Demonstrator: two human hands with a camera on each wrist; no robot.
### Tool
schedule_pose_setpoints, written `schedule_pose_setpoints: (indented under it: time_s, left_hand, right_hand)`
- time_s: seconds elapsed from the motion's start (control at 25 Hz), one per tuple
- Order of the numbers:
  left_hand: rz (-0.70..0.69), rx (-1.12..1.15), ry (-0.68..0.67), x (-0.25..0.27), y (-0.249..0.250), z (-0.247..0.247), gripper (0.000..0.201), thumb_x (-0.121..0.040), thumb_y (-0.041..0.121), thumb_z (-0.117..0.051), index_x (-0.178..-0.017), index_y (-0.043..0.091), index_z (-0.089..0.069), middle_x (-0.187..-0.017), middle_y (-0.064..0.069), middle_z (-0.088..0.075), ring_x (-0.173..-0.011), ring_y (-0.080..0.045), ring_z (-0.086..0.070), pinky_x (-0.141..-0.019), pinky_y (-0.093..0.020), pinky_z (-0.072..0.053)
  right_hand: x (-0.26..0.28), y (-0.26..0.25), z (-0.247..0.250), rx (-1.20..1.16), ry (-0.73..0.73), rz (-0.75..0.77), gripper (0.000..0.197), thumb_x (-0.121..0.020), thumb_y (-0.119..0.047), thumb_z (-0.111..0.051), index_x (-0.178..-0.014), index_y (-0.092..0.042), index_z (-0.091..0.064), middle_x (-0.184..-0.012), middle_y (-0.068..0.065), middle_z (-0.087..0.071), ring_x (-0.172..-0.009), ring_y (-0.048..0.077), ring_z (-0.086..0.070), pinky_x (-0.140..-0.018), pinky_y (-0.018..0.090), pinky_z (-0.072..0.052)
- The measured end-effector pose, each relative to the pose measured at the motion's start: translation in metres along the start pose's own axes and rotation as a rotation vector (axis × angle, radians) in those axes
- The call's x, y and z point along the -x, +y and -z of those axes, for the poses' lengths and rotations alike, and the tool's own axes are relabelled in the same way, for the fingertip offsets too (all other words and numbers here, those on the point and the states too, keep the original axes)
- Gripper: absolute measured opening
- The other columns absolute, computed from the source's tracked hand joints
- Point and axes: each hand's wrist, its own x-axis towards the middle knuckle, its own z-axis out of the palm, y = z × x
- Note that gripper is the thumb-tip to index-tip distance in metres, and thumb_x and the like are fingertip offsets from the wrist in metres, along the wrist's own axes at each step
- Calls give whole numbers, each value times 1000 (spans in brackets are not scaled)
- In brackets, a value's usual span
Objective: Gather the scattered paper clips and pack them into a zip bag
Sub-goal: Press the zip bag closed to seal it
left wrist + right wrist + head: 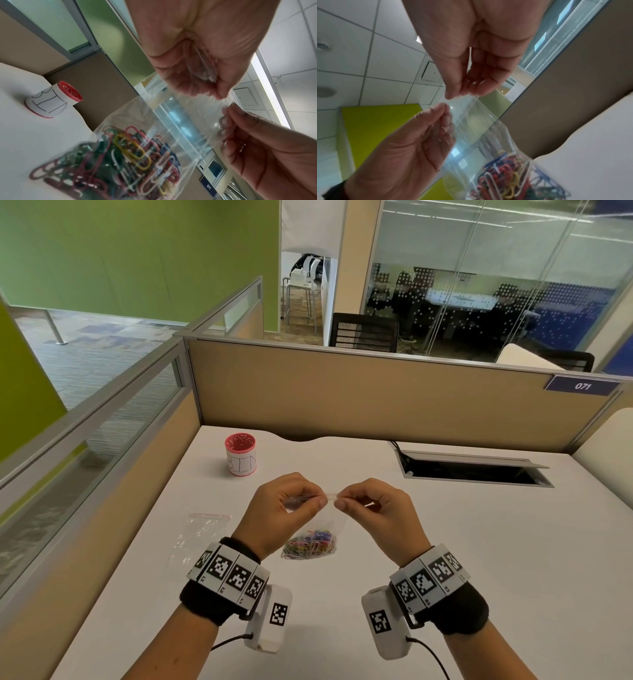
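A clear zip bag [322, 523] hangs over the white desk, its bottom full of coloured paper clips [310, 545]. My left hand [289, 505] pinches the bag's top strip at its left end. My right hand [368, 505] pinches the same strip just to the right. The thumbs and forefingers nearly meet at the strip. In the left wrist view the bag [171, 121] and the paper clips [120, 159] fill the lower middle, with my left hand [197, 65] above. In the right wrist view the bag [471, 121] holds the paper clips [508, 180] at the lower right.
A second, flat zip bag [198, 537] with a red strip lies on the desk [479, 542] to the left. A red mesh cup [240, 454] with a paper label reading BIN stands at the back left. A cable hatch [472, 469] is sunk in the desk at the back right. Beige partitions bound the desk.
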Motion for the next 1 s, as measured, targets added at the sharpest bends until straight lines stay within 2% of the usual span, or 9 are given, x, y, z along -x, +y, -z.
schedule_pose_setpoints:
  time_s: [0.12,0.2,0.32,0.44,0.64,0.72,0.84,0.88,1.0]
  left_hand:
    - [34,6,25,1,-2,-2,4,-84,13,-67,-83,16,-70,-81,3,-67,-81,-11,-63,-73,-21,-55]
    - [61,10,30,1,-3,-1,3,-83,15,-68,-83,17,-70,-80,5,-67,-81,-9,-62,-71,-18,-53]
    - [70,-37,-10,1,-3,2,4,-84,19,-67,-82,22,-70,-83,9,-67,-83,-5,-62,-70,-13,-50]
    - [-7,-141,-88,-2,1,3,6,-85,23,-67,-87,20,-71,-81,13,-67,-84,-6,-60,-68,-10,-45]
    - [-144,-249,-112,-7,-2,-2,17,-85,30,-60,-86,17,-71,-78,15,-62,-76,0,-57,-65,-6,-41]
    - [-146,-259,-104,-5,-3,-7,20,-84,32,-58,-84,16,-71,-77,15,-62,-72,2,-55,-64,-6,-40]
    - [-120,-287,-103,-2,-4,-5,21,-83,34,-58,-84,17,-71,-76,15,-62,-69,2,-55,-63,-6,-41]
    - [-112,-299,-99,-1,-6,-1,22,-82,36,-58,-83,18,-71,-75,15,-62,-69,1,-56,-63,-6,-41]
    - [-86,-307,-81,2,-12,15,25,-81,40,-56,-80,20,-70,-72,17,-61,-70,-2,-56,-61,-8,-41]
  right_hand:
    - [2,0,-4,-134,14,-114,4,-78,-16,-72,-81,-14,-70,-78,4,-70,-66,9,-62,-61,21,-53]
    - [2,-1,-5,-198,13,-135,5,-80,-11,-68,-79,-16,-68,-77,4,-68,-66,7,-60,-59,18,-52]
    - [0,-1,-7,-34,29,-28,11,-80,-8,-68,-74,-17,-67,-77,1,-64,-69,9,-58,-59,16,-48]
    - [-1,-1,-10,52,33,41,4,-79,-8,-70,-76,-10,-70,-77,1,-65,-72,13,-60,-60,18,-49]
    - [2,4,-10,33,4,17,4,-81,-10,-68,-78,-13,-71,-74,-8,-64,-69,10,-60,-60,20,-51]
    - [5,4,-12,92,20,19,8,-82,-9,-67,-75,-14,-67,-73,-9,-61,-72,12,-59,-58,15,-47]
    - [7,3,-14,135,36,29,11,-82,-8,-66,-73,-12,-63,-72,-4,-61,-72,13,-57,-58,12,-43]
    - [7,4,-13,129,46,17,11,-82,-7,-65,-72,-11,-62,-73,-2,-61,-71,14,-57,-58,13,-43]
    - [4,5,-3,72,71,-49,15,-81,-1,-62,-71,-12,-63,-74,3,-64,-68,14,-58,-60,29,-50]
